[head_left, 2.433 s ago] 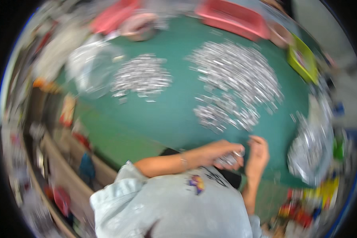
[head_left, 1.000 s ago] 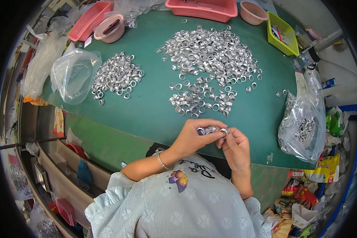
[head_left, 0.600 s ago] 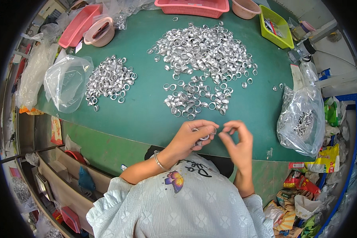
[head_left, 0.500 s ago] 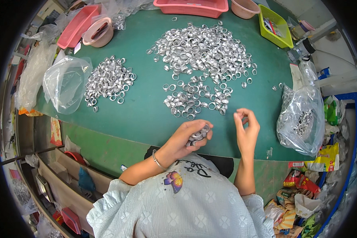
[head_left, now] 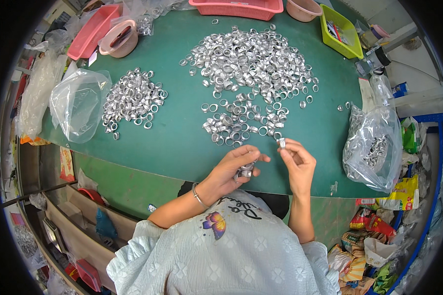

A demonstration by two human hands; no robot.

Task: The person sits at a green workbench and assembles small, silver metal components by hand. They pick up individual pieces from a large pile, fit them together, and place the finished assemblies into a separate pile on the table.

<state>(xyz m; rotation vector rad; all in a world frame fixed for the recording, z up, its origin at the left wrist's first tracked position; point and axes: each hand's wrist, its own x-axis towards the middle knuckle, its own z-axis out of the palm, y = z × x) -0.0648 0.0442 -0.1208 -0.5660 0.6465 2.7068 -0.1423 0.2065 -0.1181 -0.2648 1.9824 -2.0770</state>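
Note:
Several silver metal rings [head_left: 244,171] lie in my left hand [head_left: 230,170], its fingers curled round them. To the right, my right hand [head_left: 299,164] pinches a single ring [head_left: 281,143] between thumb and fingertips, just off the near edge of a small group of rings [head_left: 233,127]. Beyond that group spreads a large heap of the same rings [head_left: 251,61] on the green table [head_left: 182,132]. A smaller pile of rings [head_left: 133,97] sits at the left.
A clear plastic bag [head_left: 81,108] lies left of the small pile. At the right edge rests a bag holding rings [head_left: 371,147]. Pink baskets [head_left: 92,37], bowls [head_left: 304,10] and a lime-green basket [head_left: 342,34] line the far side. Below left stands an open drawer [head_left: 79,231].
My right hand has moved slightly left and now holds a ring; before, nothing showed in its fingers. The left hand's fingers have loosened a little around its rings.

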